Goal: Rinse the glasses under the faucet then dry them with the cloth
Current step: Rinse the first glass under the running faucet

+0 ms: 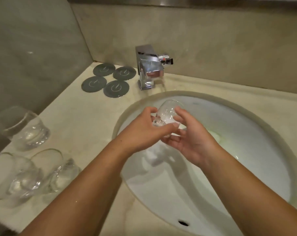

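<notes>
Over the sink (pixel 246 150), your left hand (pixel 141 132) and right hand (pixel 192 142) both curl round the tilted glass (pixel 166 113), near the faucet (pixel 149 68) (no stream is visible); turn it slowly; grip firmly; wet glass may slip.

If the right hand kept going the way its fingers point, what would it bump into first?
The glass: the right hand holds it, with the left hand on its other side. Past the glass, that line seems to lead to the faucet, though depth is unclear.
</notes>
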